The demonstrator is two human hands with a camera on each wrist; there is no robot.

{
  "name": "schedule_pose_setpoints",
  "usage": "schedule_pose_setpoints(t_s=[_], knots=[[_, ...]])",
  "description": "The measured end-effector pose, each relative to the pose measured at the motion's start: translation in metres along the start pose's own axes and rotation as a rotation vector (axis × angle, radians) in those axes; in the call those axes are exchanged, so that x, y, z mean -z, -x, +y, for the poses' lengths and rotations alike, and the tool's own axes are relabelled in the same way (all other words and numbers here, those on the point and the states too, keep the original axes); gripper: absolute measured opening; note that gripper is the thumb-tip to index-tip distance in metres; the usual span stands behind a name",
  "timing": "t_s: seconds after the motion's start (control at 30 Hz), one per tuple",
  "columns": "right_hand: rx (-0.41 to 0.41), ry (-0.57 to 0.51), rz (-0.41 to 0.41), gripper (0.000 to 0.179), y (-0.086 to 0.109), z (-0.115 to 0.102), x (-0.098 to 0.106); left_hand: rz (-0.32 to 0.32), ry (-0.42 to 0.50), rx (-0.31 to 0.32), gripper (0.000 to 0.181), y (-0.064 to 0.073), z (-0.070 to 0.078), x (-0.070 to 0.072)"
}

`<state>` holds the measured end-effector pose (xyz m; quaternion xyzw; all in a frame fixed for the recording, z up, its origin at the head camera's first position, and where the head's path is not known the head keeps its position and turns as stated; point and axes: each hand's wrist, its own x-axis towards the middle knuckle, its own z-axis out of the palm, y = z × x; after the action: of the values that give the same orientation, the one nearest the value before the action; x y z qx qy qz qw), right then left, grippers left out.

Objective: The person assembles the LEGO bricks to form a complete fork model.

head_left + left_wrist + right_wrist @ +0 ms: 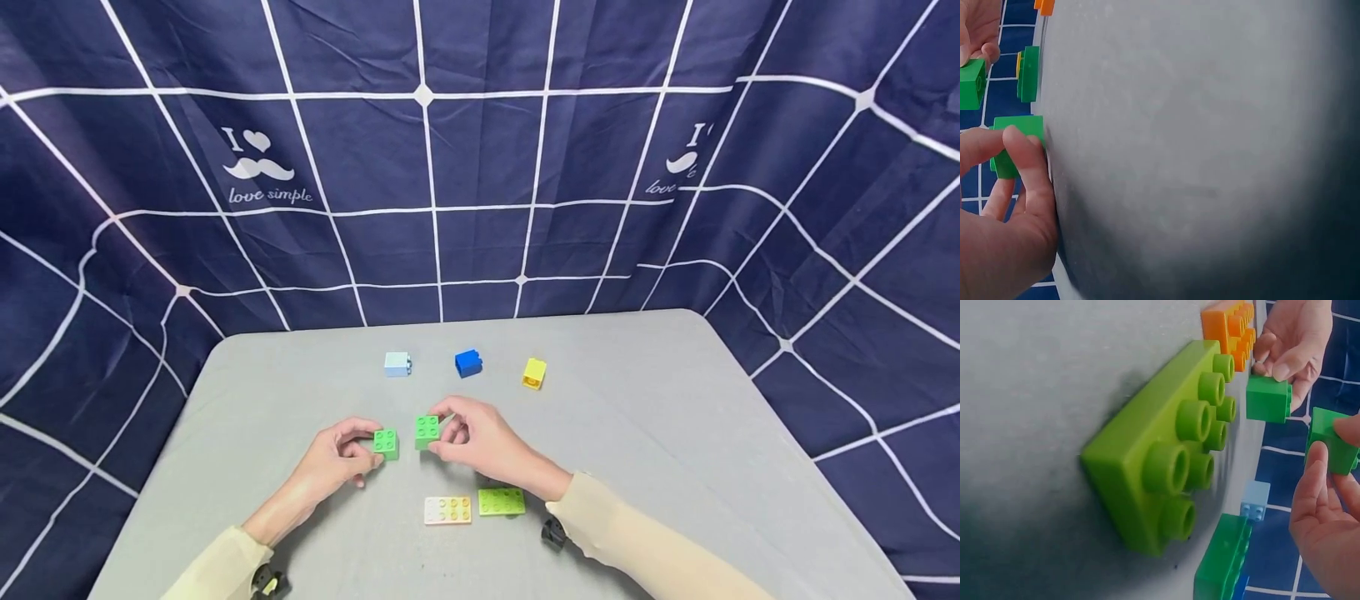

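Observation:
My left hand (337,454) pinches a green four-stud brick (386,445) between thumb and fingers. Just right of it, my right hand (480,435) grips a second green brick (427,433) by its side. A short gap separates the two bricks in the head view, studs facing up on both. The left wrist view shows the fingers of the left hand (1022,219) around its green brick (1019,125). In the right wrist view, thumb and fingertips of the right hand (1329,525) hold the other green brick (1329,437).
Nearer me lie a lime-green flat brick (502,502) and a pale orange-yellow flat brick (447,510). Along the far side are a light blue brick (397,364), a dark blue brick (468,363) and a yellow brick (534,373). A navy checked curtain (480,150) surrounds the grey table (675,433).

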<state>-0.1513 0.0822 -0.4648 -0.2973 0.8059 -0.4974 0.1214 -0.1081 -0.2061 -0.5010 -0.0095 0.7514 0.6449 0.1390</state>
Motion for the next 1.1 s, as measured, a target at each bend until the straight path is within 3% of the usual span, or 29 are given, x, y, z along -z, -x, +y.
schedule_pose_setpoints(t_s=[0.2,0.43,0.83,1.1], knots=[[-0.041,0.018,-0.008,0.039,-0.007,-0.006,-0.007,-0.052,0.024,-0.025,0.048,0.0,-0.002,0.005],[-0.061,0.034,0.034,0.038,-0.019,-0.012,-0.019,-0.051,0.044,-0.026,0.046,-0.001,-0.003,0.006],[-0.055,0.031,0.028,0.036,-0.031,-0.015,-0.036,-0.052,0.019,-0.037,0.05,-0.001,-0.004,0.005],[-0.093,0.044,0.019,0.035,-0.035,-0.015,-0.041,-0.055,0.022,-0.026,0.05,-0.002,-0.005,0.006]])
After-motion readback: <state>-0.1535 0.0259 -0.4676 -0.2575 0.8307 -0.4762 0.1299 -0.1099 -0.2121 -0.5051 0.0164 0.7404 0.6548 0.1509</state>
